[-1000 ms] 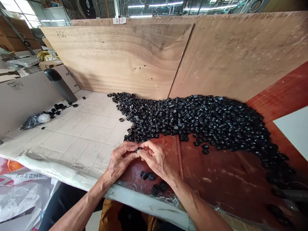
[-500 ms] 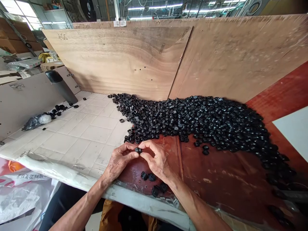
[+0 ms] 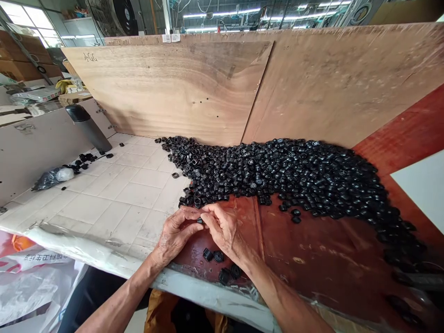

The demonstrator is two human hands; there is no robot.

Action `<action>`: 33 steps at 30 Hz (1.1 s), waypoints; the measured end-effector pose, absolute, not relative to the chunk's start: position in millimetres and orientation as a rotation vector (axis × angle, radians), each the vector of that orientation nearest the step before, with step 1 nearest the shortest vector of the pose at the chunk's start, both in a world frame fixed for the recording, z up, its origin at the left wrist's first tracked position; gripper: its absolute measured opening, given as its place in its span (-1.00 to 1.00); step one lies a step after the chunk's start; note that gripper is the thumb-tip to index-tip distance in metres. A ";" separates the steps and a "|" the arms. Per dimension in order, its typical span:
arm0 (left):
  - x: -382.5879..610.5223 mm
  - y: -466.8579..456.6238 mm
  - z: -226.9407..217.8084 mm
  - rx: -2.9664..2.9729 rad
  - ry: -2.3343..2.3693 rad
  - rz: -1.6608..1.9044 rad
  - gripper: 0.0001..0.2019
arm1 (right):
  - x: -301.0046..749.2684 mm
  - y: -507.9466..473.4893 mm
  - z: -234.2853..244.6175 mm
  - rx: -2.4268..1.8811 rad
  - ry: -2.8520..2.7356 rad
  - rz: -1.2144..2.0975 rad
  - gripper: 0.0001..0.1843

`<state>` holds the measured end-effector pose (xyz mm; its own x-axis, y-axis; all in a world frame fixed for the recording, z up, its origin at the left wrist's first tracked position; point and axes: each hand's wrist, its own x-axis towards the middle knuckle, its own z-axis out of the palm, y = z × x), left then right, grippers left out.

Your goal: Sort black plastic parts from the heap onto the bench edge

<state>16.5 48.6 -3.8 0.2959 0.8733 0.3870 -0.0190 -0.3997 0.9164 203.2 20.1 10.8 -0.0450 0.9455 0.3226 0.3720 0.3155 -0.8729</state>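
Between my two hands is a small black plastic cap [image 3: 200, 221], mostly covered by fingers. My left hand [image 3: 176, 231] pinches it between thumb and forefinger. The fingertips of my right hand [image 3: 224, 227] close on its right side. Just below, several loose black caps [image 3: 218, 255] lie on the reddish-brown board near the front edge. Beyond my hands a long heap of black caps and rings [image 3: 277, 171] spreads along the back board and off to the right.
A dark grey bottle [image 3: 89, 128] leans at the left wall, with a plastic bag [image 3: 52, 177] and scattered black pieces near it. Plywood panels [image 3: 173, 83] stand upright behind the heap. Pale tile-patterned surface [image 3: 138, 196] lies left; the white wrapped table edge [image 3: 194, 289] runs in front.
My right fingers have shifted over the cap, covering more of it. The cap sits slightly lower. The heap and the loose caps have stayed put.
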 end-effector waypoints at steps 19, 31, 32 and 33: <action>14.3 48.8 -1.2 1.393 0.807 1.217 -0.83 | 208.6 20.3 26.4 -1.081 -1.642 0.757 -0.90; 12.6 47.9 3.3 1.354 0.753 1.141 -0.89 | 205.3 20.0 16.8 -1.157 -1.546 0.930 -0.87; 12.7 48.2 3.8 1.330 0.752 1.133 -0.88 | 205.4 20.0 17.4 -1.141 -1.566 0.905 -0.90; 12.8 48.5 3.8 1.316 0.753 1.129 -0.87 | 205.5 20.2 17.7 -1.149 -1.576 0.900 -0.92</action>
<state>12.8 48.5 3.8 0.3233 0.9312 0.1682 -0.2026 -0.1055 0.9736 205.5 20.2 17.7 -0.1036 0.9577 0.2684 0.2553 0.2864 -0.9235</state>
